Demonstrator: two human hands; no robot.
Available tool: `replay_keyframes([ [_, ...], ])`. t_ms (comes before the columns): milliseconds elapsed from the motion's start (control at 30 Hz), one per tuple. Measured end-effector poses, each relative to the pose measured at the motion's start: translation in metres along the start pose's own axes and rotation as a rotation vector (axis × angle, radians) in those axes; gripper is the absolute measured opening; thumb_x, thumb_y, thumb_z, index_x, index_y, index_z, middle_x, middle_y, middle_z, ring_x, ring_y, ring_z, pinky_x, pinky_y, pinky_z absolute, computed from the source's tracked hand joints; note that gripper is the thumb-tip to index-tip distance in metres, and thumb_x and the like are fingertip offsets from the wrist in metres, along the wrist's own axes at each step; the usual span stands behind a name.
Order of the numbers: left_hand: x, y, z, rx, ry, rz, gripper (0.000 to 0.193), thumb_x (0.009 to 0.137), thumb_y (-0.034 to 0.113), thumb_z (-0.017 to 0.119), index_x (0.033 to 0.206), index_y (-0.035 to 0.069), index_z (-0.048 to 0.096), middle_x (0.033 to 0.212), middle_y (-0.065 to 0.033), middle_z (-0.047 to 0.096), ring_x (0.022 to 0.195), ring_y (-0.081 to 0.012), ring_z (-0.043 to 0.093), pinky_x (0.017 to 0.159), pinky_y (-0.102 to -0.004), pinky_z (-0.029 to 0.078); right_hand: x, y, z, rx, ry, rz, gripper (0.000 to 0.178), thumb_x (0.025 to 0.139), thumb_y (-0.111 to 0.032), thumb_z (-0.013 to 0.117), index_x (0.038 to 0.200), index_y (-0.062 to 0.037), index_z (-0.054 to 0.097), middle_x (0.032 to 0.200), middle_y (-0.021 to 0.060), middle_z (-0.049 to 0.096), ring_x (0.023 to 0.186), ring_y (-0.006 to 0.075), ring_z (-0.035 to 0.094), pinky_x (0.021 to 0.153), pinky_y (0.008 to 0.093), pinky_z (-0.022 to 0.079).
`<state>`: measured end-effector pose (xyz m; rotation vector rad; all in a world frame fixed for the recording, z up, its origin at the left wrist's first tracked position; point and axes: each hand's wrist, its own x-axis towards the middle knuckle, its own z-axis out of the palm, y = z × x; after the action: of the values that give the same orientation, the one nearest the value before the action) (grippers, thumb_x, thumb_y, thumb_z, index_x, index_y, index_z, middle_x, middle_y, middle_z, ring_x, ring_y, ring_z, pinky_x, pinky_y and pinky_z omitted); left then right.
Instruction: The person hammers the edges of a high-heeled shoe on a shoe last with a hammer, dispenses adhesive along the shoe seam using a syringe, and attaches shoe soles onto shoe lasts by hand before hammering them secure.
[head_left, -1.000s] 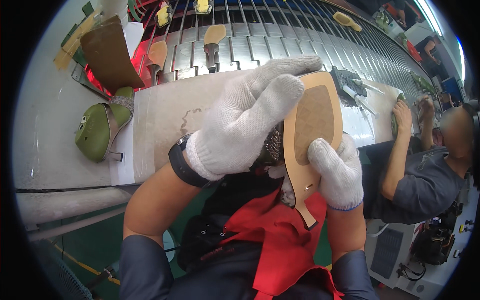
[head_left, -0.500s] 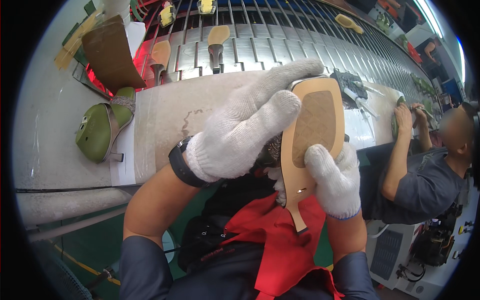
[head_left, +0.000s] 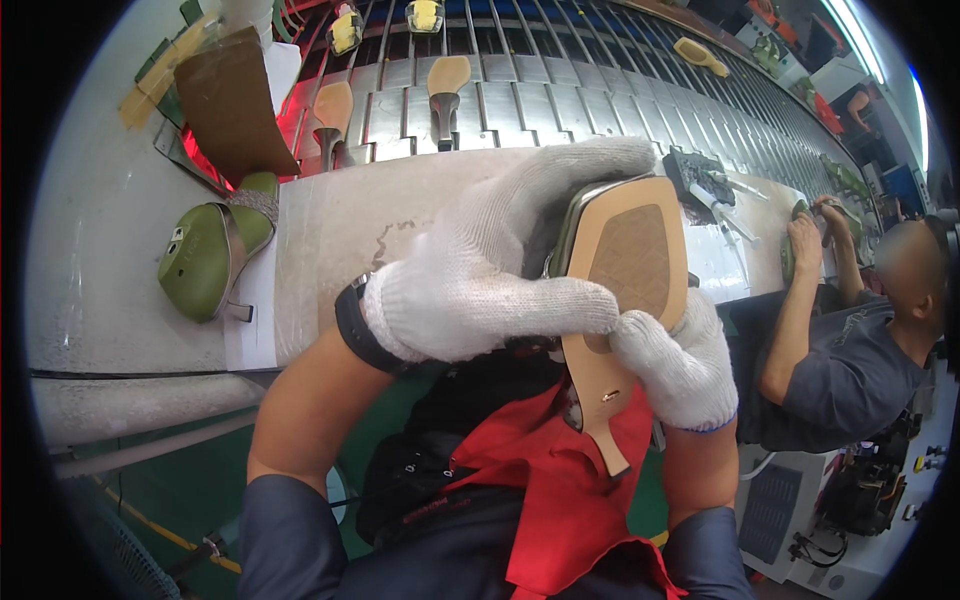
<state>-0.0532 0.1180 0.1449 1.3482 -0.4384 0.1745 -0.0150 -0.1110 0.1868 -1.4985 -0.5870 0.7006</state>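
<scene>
A tan, high-heeled shoe sole (head_left: 610, 385) faces up between my hands, with a quilted brown pad on its forepart and the heel end pointing down toward me. Part of a green shoe last shows along its far left edge. My left hand (head_left: 480, 270), in a white knit glove, wraps that side, its thumb lying across the sole. My right hand (head_left: 685, 365), gloved too, grips the right edge, its thumb meeting the left thumb. To the left, a green last with a strapped heeled shoe (head_left: 205, 265) lies on its side on the bench.
Beyond the bench (head_left: 345, 215) runs a slatted metal conveyor (head_left: 510, 105) carrying several soles with heels. A black block (head_left: 692, 172) and brushes (head_left: 730, 215) lie on the bench to the right. Farther right, a co-worker (head_left: 840, 360) handles a green last. A brown board (head_left: 235, 100) stands at upper left.
My left hand has shifted down the sole, and its thumb now reaches the right thumb. The sole has moved slightly down toward me.
</scene>
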Motion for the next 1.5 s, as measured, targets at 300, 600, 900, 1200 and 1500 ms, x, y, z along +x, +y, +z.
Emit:
replay_keyframes([
  [300, -0.052, 0.014, 0.025, 0.031, 0.142, 0.094, 0.079, 0.103, 0.032, 0.073, 0.165, -0.004, 0.040, 0.156, -0.0264, 0.060, 0.139, -0.0321, 0.065, 0.120, -0.0462, 0.051, -0.035, 0.034, 0.019, -0.422, 0.156, -0.282, 0.032, 0.106, -0.028, 0.074, 0.109, 0.0031, 0.080, 0.078, 0.0124, 0.075, 0.066, 0.0211, 0.074, 0.062, 0.0339, 0.056],
  [600, -0.084, 0.037, 0.055, 0.114, 0.391, 0.002, 0.055, 0.118, 0.038, 0.050, 0.153, -0.005, 0.046, 0.148, -0.0339, 0.063, 0.124, -0.0371, 0.074, 0.105, -0.0515, 0.062, -0.033, 0.032, 0.038, -0.413, 0.026, -0.405, 0.016, 0.099, -0.016, 0.081, 0.097, 0.0003, 0.079, 0.073, 0.0164, 0.067, 0.061, 0.0350, 0.068, 0.057, 0.0413, 0.053],
  [900, -0.090, 0.051, 0.058, 0.179, 0.507, -0.028, 0.047, 0.115, 0.036, 0.061, 0.138, -0.004, 0.052, 0.129, -0.0326, 0.073, 0.110, -0.0330, 0.079, 0.098, -0.0472, 0.066, -0.030, 0.023, 0.044, -0.522, -0.086, -0.417, 0.016, 0.094, -0.016, 0.085, 0.095, -0.0022, 0.078, 0.077, 0.0148, 0.070, 0.067, 0.0349, 0.071, 0.059, 0.0429, 0.056],
  [1200, -0.085, 0.055, 0.048, 0.290, 0.659, 0.007, 0.019, 0.109, 0.007, 0.061, 0.122, -0.007, 0.061, 0.117, -0.0251, 0.079, 0.104, -0.0226, 0.079, 0.093, -0.0376, 0.065, -0.006, 0.034, 0.053, -0.478, -0.006, -0.591, 0.021, 0.089, -0.020, 0.091, 0.090, -0.0063, 0.076, 0.069, 0.0099, 0.069, 0.059, 0.0298, 0.069, 0.055, 0.0406, 0.054],
  [1500, -0.081, 0.060, 0.050, 0.877, 0.671, -0.011, 0.028, 0.093, 0.007, 0.076, 0.116, 0.000, 0.062, 0.105, -0.0190, 0.079, 0.100, -0.0255, 0.078, 0.093, -0.0381, 0.063, -0.002, 0.033, 0.063, -0.481, -0.010, -0.547, 0.030, 0.092, -0.022, 0.087, 0.074, -0.0122, 0.064, 0.060, 0.0084, 0.058, 0.052, 0.0300, 0.061, 0.051, 0.0424, 0.048],
])
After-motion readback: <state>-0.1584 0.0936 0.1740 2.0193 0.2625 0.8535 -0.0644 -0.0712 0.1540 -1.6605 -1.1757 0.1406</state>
